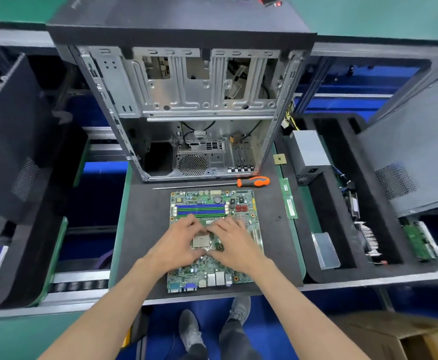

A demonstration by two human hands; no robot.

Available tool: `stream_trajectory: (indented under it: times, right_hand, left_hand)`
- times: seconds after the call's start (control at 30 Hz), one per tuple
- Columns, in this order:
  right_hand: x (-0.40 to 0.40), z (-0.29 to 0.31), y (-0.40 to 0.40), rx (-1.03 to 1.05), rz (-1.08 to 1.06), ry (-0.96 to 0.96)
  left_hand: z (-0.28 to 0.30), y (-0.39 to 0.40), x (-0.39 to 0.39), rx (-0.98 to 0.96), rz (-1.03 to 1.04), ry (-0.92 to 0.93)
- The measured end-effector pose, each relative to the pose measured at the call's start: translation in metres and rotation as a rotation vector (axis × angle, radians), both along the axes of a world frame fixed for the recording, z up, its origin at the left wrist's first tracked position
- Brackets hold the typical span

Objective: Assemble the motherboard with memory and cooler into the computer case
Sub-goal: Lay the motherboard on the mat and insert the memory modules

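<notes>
A green motherboard point(212, 203) lies flat on the dark mat in front of me, its blue and green memory slots at the far side. Both hands rest on its middle around the square metal CPU socket point(201, 241). My left hand point(179, 242) touches the socket's left and near edges, my right hand point(234, 242) its right and far edges, fingers loosely bent. The open computer case point(186, 110) stands behind the board, its inside empty of boards. A memory stick point(289, 198) lies to the right on the mat's edge. A CPU chip point(280, 159) sits beyond it.
An orange-handled screwdriver point(253, 181) lies between case and board. A grey power supply point(310, 154) and other parts sit in the black foam tray point(342, 255) at right. Dark side panels point(12, 131) lean at both sides. A cardboard box point(407, 339) stands on the floor.
</notes>
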State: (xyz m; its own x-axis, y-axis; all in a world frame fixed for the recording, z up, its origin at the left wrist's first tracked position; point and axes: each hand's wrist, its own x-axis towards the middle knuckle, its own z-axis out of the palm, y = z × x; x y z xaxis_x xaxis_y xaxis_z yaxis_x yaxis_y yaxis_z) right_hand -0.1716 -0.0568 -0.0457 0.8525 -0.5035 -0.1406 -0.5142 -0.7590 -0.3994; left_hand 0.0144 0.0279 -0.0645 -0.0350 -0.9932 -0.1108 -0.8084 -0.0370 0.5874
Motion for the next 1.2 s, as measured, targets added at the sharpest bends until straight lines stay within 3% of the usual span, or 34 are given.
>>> stream_trajectory:
  times: [0.27,0.43,0.7,1.03,1.2]
  right_hand:
    - [0.002,-0.006,-0.007,-0.096,0.041,-0.026]
    - [0.001,-0.002,-0.01,-0.043,0.013,-0.096]
    - [0.027,0.008,-0.028,0.189,-0.227,-0.138]
    - [0.019,0.005,-0.038,0.555,-0.514,-0.326]
    - [-0.005,0.011,-0.058,0.467,-0.64,-0.484]
  left_hand:
    - [-0.004,-0.003,0.001,0.074,0.085,0.035]
    - [-0.003,-0.004,0.001,0.11,0.129,0.052]
    - [0.0,-0.013,-0.001,0.18,0.124,-0.002]
    - [0.016,-0.036,-0.015,0.045,0.211,0.033]
    - [0.02,-0.044,-0.011,0.147,0.269,0.084]
